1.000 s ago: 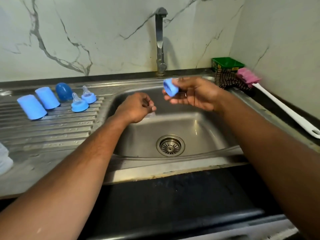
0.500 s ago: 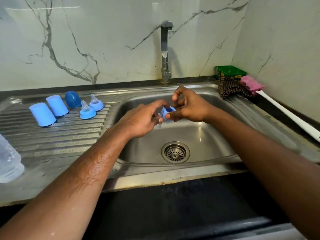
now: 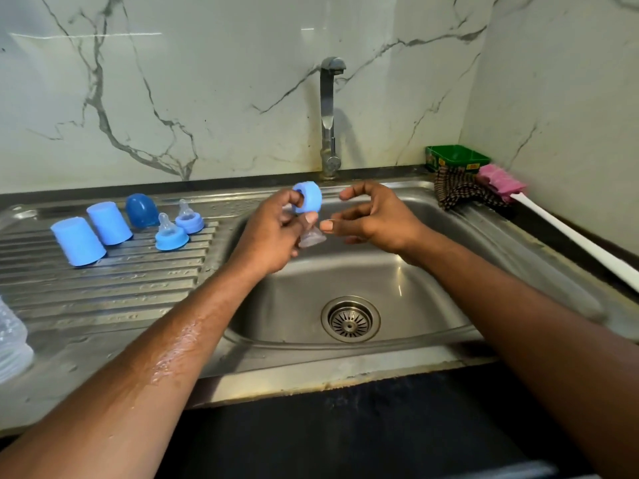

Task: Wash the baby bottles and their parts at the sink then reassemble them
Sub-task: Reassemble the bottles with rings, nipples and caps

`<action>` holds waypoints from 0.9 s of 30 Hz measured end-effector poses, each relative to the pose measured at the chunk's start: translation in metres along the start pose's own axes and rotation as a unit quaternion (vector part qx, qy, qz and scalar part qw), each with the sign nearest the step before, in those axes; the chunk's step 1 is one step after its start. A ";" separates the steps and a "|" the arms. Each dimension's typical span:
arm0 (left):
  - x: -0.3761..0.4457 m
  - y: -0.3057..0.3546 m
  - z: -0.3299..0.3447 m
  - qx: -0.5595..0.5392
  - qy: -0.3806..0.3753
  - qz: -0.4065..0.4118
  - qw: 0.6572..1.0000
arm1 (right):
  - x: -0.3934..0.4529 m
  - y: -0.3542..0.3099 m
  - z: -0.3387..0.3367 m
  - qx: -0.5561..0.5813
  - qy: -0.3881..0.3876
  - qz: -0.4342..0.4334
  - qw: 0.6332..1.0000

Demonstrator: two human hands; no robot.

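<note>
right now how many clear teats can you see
3. Two stand in blue rings on the drainboard, one nearer, one behind it. A third, loose teat is held in the left hand over the sink. Others may be hidden.
</note>
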State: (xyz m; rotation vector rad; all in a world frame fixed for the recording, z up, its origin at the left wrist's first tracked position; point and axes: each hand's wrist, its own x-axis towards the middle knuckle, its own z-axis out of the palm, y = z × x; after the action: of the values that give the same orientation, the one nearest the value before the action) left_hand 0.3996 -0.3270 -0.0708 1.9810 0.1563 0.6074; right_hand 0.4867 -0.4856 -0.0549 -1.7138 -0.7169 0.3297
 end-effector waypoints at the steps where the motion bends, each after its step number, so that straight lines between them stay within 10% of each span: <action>1: -0.002 0.005 0.003 -0.042 0.036 -0.002 0.998 | -0.001 -0.002 0.002 0.011 -0.002 0.006 1.000; 7: -0.009 0.014 0.013 -0.207 0.166 -0.034 0.964 | -0.010 -0.018 0.008 0.103 -0.048 -0.027 0.993; 27: -0.008 0.015 -0.004 -0.331 -0.016 -0.170 0.928 | 0.006 -0.006 -0.001 -0.017 0.060 -0.145 0.987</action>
State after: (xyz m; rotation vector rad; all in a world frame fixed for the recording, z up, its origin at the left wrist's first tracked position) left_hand 0.3888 -0.3340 -0.0592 1.2678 0.2336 0.3353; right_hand 0.4903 -0.4823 -0.0479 -1.6191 -0.8736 0.0117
